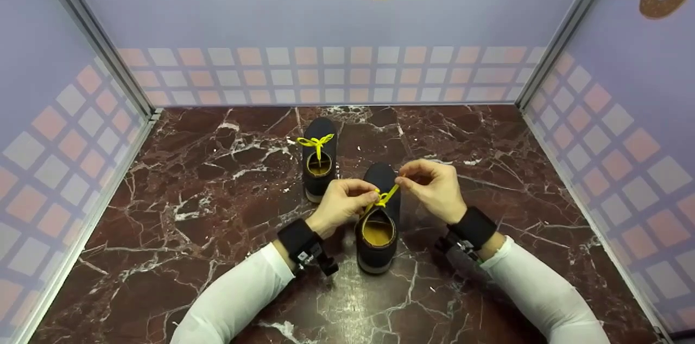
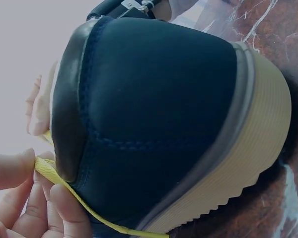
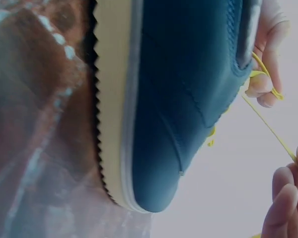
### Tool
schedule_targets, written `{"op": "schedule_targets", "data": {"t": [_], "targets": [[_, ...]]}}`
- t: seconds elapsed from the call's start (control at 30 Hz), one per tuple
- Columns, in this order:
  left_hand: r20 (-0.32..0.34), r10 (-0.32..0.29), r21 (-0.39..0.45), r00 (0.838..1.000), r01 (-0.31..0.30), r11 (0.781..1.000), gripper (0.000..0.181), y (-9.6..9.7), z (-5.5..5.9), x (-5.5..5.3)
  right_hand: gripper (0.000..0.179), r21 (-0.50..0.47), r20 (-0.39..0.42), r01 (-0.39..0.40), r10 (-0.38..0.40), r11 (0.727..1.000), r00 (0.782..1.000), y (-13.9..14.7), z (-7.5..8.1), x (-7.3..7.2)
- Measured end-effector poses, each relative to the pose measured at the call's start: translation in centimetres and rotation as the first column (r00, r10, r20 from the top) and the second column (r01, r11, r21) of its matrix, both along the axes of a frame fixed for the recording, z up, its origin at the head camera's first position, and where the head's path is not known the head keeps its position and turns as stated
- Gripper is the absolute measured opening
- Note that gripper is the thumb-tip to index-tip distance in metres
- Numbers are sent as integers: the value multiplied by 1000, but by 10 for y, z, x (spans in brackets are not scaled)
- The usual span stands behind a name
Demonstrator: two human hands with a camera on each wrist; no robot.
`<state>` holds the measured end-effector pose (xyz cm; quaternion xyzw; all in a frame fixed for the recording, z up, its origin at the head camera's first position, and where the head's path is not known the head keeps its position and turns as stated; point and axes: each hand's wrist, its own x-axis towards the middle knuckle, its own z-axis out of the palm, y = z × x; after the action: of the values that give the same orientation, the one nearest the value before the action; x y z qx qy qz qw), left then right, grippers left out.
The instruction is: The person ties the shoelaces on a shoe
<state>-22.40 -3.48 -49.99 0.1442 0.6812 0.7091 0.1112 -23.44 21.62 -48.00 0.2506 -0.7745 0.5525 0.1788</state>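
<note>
A dark shoe (image 1: 377, 252) with a pale ridged sole stands between my hands, its opening toward me and its toe pointing away. My left hand (image 1: 343, 204) pinches a loop of the yellow shoelace (image 2: 48, 171) at the left of the shoe's tongue. Up and to the right, my right hand (image 1: 435, 188) pinches another length of the lace, drawn taut from the knot area, as the right wrist view shows. In that view the shoe's side (image 3: 188, 74) fills the middle, with the left fingers beyond the collar.
A matching dark shoe (image 1: 320, 126) with its yellow lace tied in a bow (image 1: 316, 141) stands just behind and to the left. Both stand on a brown marbled tabletop (image 1: 228, 214). Patterned panels (image 1: 326, 18) enclose the back and sides.
</note>
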Motion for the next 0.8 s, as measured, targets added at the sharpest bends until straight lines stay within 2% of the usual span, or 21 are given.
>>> {"op": "schedule_targets", "data": {"t": [0.2, 0.43, 0.63, 0.8], "targets": [[-10, 4, 4, 1000, -4, 1000, 29, 1, 0, 0, 24, -44, -70, -12, 9, 999, 998, -5, 7, -6], [-58, 23, -23, 998, -25, 999, 25, 2, 2, 0, 13, 26, -90, -35, 38, 999, 995, -16, 13, -15], [-93, 44, -37, 995, -48, 998, 21, 3, 3, 1, 14, 115, -65, -70, 77, 991, 995, -28, 18, -21], [-116, 65, -59, 991, -72, 996, 18, 3, 3, 2, 14, 168, 30, -154, 151, 974, 988, -37, 23, -27]]}}
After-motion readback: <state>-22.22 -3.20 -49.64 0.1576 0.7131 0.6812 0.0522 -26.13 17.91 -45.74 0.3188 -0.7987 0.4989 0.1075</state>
